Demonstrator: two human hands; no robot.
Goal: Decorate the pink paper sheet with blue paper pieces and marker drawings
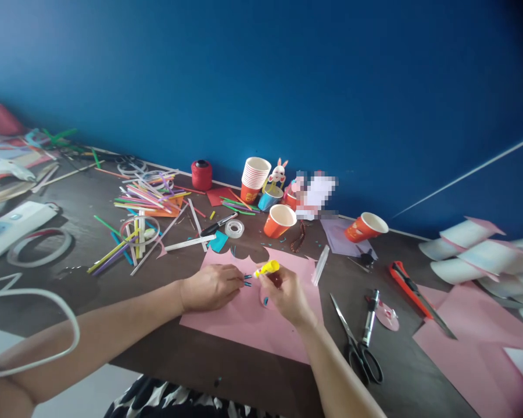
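My left hand [213, 287] rests on a sheet of pink paper [244, 331] with curved cut-outs along its far edge. Its fingertips are closed on small dark-blue strips [247, 280] that stick out to the right. Just across from them, my right hand [290, 296] grips a small yellow tube [269, 267] with a pale tip pointing left at the strips. Partly hidden under the right hand is a pink piece with a blue mark [265, 301]. The palm side of both hands is out of sight.
Black-handled scissors [361, 354], a marker [371, 316] and a red box cutter [412, 290] lie to the right. Paper cups [280, 222], clear tape [234, 229] and red thread [201, 175] stand behind. Colored straws [148, 197] and a power strip [21, 226] are on the left.
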